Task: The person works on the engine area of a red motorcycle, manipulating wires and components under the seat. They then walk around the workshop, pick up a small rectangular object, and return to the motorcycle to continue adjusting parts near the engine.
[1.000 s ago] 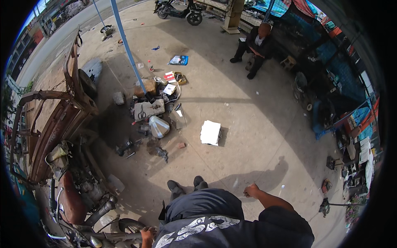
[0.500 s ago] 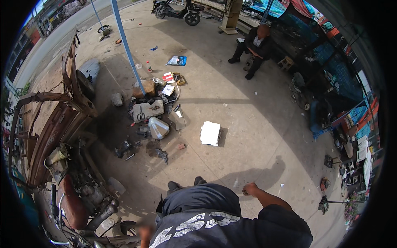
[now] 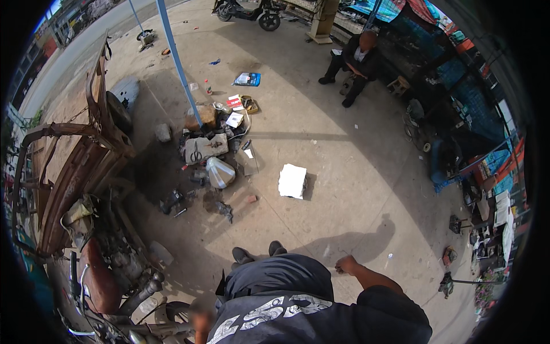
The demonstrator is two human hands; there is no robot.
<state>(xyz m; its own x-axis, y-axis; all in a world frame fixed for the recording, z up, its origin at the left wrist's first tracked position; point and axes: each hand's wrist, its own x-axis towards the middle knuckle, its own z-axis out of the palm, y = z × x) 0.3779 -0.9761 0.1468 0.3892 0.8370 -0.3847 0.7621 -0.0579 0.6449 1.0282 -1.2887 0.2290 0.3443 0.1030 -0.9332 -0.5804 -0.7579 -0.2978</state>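
The motorcycle (image 3: 109, 269) stands just beside the person's left hand (image 3: 200, 321), too blurred to tell its grip, while the right hand (image 3: 346, 265) hangs loosely curled and empty, so steady footing comes first.

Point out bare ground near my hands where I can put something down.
Bare concrete lies ahead of your right hand, between the white block and the seated person. Crowded: the parts pile by the blue pole, and the rusty vehicle near your left hand.
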